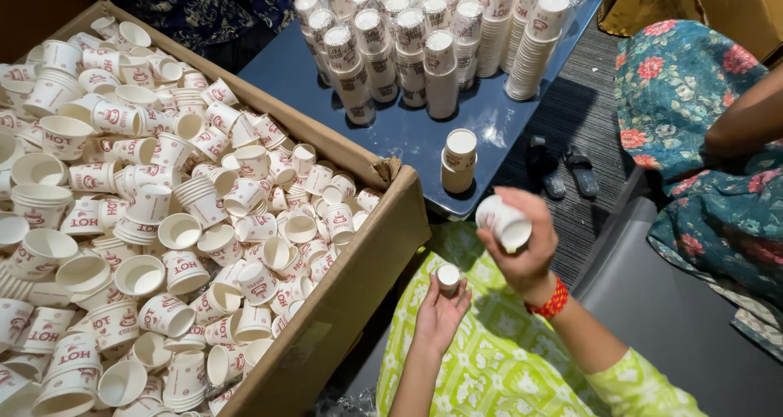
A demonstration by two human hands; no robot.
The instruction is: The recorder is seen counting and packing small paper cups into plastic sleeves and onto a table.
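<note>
My right hand (526, 250), with a red bracelet at the wrist, grips a small white paper cup (502, 221) on its side, mouth toward me. Just below and to the left, my left hand (440, 307) holds another small white paper cup (448, 277) upright in its fingers. Both hands hover over my lap, covered in green flowered cloth (489, 360). To the left stands a big cardboard box (359, 278) heaped with several loose white cups with red print.
A blue table (408, 135) ahead carries several tall stacks of cups (424, 42) and one short stack (459, 160) near its front edge. Another person in blue flowered clothing (701, 139) sits at the right. Sandals (567, 172) lie on the dark floor.
</note>
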